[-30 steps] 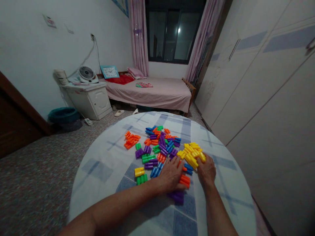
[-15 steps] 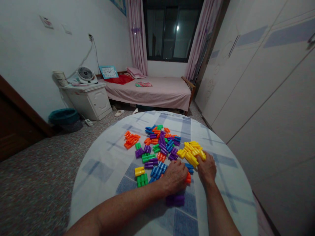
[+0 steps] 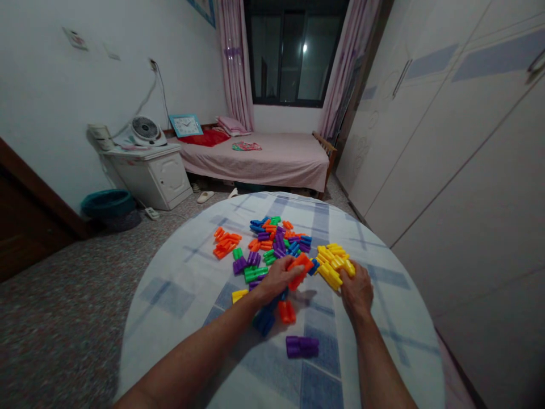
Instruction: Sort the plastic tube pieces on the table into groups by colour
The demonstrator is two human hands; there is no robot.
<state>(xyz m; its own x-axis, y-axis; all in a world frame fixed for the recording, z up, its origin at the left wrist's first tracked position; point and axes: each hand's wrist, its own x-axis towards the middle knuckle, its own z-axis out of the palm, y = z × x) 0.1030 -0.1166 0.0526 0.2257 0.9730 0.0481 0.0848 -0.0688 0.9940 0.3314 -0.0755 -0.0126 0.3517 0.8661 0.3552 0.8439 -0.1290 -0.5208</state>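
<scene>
My left hand (image 3: pixel 277 279) is closed on an orange block (image 3: pixel 300 269), a plastic piece made of joined tubes, above the middle of the table. Just below it lie another orange block (image 3: pixel 286 312) and some blue blocks (image 3: pixel 264 321), partly hidden by my forearm. My right hand (image 3: pixel 357 288) rests at the right side of a pile of yellow blocks (image 3: pixel 334 262), its fingers curled around a yellow block (image 3: pixel 349 267). A purple block (image 3: pixel 302 346) lies alone nearer to me. Beyond my left hand spreads a mixed heap of blocks (image 3: pixel 279 241).
A checked cloth covers the round table (image 3: pixel 170 318). Several orange blocks (image 3: pixel 225 243) form a group on the left, with green and purple ones beside them. Past the table are a bed (image 3: pixel 264 159), a white cabinet (image 3: pixel 149 176) and a bin (image 3: pixel 109 207); a wardrobe (image 3: pixel 460 187) stands on the right.
My left hand has moved left and away from me, lifting an orange block. Orange and blue blocks near it have shifted left. The purple block in front is uncovered. My right hand stays put.
</scene>
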